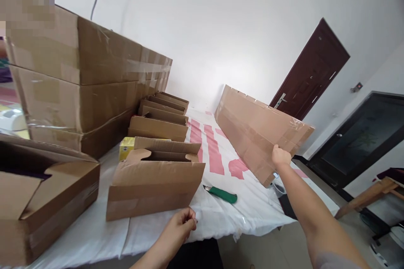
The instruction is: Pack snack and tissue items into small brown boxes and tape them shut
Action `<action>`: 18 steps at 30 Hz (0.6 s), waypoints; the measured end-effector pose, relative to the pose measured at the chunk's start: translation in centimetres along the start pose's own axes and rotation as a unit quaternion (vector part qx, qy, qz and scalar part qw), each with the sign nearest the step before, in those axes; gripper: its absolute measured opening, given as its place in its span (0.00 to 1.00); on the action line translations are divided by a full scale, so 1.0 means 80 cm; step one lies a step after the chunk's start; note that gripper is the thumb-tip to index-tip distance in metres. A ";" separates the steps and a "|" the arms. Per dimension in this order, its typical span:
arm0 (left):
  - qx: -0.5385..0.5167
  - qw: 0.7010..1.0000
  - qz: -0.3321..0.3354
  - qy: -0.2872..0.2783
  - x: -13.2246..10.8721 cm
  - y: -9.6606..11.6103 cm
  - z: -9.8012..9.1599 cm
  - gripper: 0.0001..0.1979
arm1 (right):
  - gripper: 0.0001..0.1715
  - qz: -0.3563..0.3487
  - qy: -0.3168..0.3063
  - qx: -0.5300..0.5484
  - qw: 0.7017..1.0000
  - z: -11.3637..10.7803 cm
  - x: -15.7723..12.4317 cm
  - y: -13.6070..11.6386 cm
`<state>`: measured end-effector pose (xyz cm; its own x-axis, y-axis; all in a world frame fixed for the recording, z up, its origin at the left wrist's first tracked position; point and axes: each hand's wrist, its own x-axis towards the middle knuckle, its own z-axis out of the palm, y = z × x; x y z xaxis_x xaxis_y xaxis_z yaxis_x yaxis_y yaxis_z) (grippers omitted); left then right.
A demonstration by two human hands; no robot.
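My right hand (281, 156) grips the near edge of a flattened cardboard box (252, 130), which is tilted up over the right side of the table, with clear tape along it. Low at the table's front edge is my left hand (185, 222), its fingers curled together; whatever they may hold cannot be made out. Just beyond that hand stands an open cardboard box (154, 197) with its flaps raised. A green utility knife (222, 194) lies on the white cloth between my hands, its tip toward the open box.
Stacked taped cartons (107, 105) rise at the left. More open boxes (160, 128) line up beside them, near a yellow box (126, 147). Another open carton (63, 201) sits at the near left. A clear cup (279, 188) stands by the table's right edge. Another person is partly visible behind the cartons.
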<state>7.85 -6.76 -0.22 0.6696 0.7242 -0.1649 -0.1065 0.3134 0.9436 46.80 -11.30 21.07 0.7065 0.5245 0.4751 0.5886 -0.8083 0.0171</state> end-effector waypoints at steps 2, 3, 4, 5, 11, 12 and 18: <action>-0.016 1.000 -0.005 -0.012 -0.005 0.009 0.001 0.13 | 0.11 -0.035 0.011 0.038 0.999 -0.010 -0.007 -0.008; -0.024 1.000 -0.009 -0.019 -0.008 0.014 0.002 0.12 | 0.11 -0.056 0.013 0.063 0.996 -0.014 -0.014 -0.015; -0.031 0.999 -0.013 -0.024 -0.011 0.019 0.003 0.12 | 0.11 -0.078 0.010 0.092 0.993 -0.017 -0.025 -0.023; -0.036 0.999 -0.018 -0.027 -0.013 0.024 0.005 0.12 | 0.10 -0.100 0.001 0.124 0.987 -0.018 -0.039 -0.033; -0.003 1.000 -0.002 -0.029 -0.018 0.037 0.012 0.09 | 0.18 -0.245 -0.194 0.320 0.894 -0.003 -0.198 -0.108; 0.043 0.998 0.031 -0.020 -0.020 0.036 0.012 0.08 | 0.21 -0.258 -0.233 0.340 0.874 0.000 -0.227 -0.120; 0.486 0.746 0.441 0.116 -0.042 0.034 0.003 0.10 | 0.38 -0.081 -0.585 0.475 0.652 0.012 -0.301 -0.156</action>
<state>5.49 -8.47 2.94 0.4970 0.5081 0.7034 0.2285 -0.8586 0.4588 22.82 -13.58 8.57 0.0938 0.8766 -0.4720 0.2767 -0.4784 -0.8334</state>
